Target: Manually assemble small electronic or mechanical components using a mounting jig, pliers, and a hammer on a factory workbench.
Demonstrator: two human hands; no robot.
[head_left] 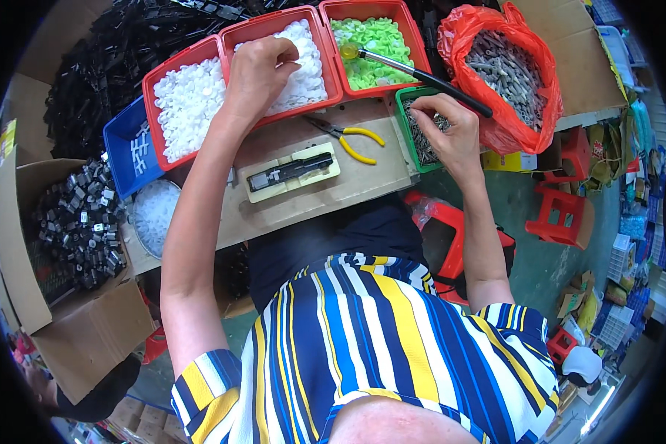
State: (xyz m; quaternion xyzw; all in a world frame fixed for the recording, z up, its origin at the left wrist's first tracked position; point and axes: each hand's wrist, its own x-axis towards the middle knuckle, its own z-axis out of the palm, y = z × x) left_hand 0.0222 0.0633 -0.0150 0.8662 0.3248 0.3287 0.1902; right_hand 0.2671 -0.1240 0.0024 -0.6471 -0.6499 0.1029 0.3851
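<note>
Nearest the person, on the worn wooden board (325, 196), lies a pale yellow plastic jig holding a black oblong part (292, 172), and just beyond it a pair of yellow-handled pliers (351, 138).

The right hand (448, 129) reaches into a small green plastic tray of thin grey metal pins (420, 137) — its fingers are curled in and pinched over the pins, though what they have hold of cannot be told.

The left hand (259, 70) rests over the middle red plastic tray of small white round caps (303, 63), fingers bent down into the pile; whether a cap is gripped is hidden.

Beside it stand another red tray of white caps (185, 103) and a red tray of light green caps (374, 44), with a black-handled tool (422, 78) laid across it. Farther right — an orange plastic bag of grey parts (507, 74).
</note>
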